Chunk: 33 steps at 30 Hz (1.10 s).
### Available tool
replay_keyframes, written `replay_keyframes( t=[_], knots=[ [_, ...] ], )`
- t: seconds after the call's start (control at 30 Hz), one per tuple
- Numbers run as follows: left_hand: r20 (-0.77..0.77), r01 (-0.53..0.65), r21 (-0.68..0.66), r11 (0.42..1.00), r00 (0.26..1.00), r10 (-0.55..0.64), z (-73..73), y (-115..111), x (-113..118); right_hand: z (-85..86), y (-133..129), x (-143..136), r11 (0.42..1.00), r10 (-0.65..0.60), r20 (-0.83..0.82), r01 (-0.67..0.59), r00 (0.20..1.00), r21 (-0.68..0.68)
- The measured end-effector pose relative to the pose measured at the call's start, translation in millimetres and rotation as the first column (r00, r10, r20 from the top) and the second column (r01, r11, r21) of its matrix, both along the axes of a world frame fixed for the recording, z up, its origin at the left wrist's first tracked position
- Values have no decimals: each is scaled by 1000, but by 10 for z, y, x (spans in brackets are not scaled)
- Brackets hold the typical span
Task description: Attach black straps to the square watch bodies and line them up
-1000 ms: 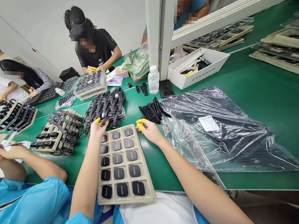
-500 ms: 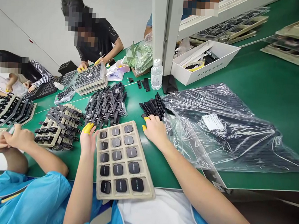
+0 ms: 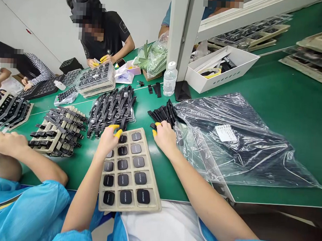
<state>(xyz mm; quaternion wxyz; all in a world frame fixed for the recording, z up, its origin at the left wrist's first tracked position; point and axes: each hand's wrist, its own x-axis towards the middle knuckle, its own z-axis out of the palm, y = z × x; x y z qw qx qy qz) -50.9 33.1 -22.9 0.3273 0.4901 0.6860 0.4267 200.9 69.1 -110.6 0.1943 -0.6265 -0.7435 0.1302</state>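
A beige tray (image 3: 156,192) holds rows of black square watch-like pieces in its pockets. My left hand (image 3: 108,141) is over the tray's far left corner, yellow covers on its fingertips. Its thumb and index finger stand apart with nothing gripped, near a black square piece (image 3: 122,151). At the near end of a pile of black straps (image 3: 165,111), my right hand (image 3: 165,138) pinches a black strap (image 3: 152,126) between yellow-covered fingertips. Part of that strap is hidden by the fingers.
Trays of watches with straps (image 3: 113,109) lie beyond the tray. A large plastic bag (image 3: 246,139) covers the right side. Behind stand a water bottle (image 3: 170,79), a white box (image 3: 220,75) and a post (image 3: 178,35). A co-worker's arm (image 3: 40,161) is at left.
My left hand has moved right and over the tray's far corner. My right hand's fingertips have closed on a strap at the pile. The view has shifted slightly.
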Motion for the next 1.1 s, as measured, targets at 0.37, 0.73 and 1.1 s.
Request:
replay_keyframes(
  t=[0.37,0.73,1.1],
  knots=[
    [-613,497,-162,853,627,-482,-232,27,557,-51,39,35,1000,-5,-7,5,1000,22],
    [-382,551,-161,819,730,-566,-158,151,494,-21,46,84,998,-5,-190,16,982,61],
    [480,196,93,976,850,-217,-411,174,635,307,-122,-36,860,-314,-945,-392,97,-326]
  ],
)
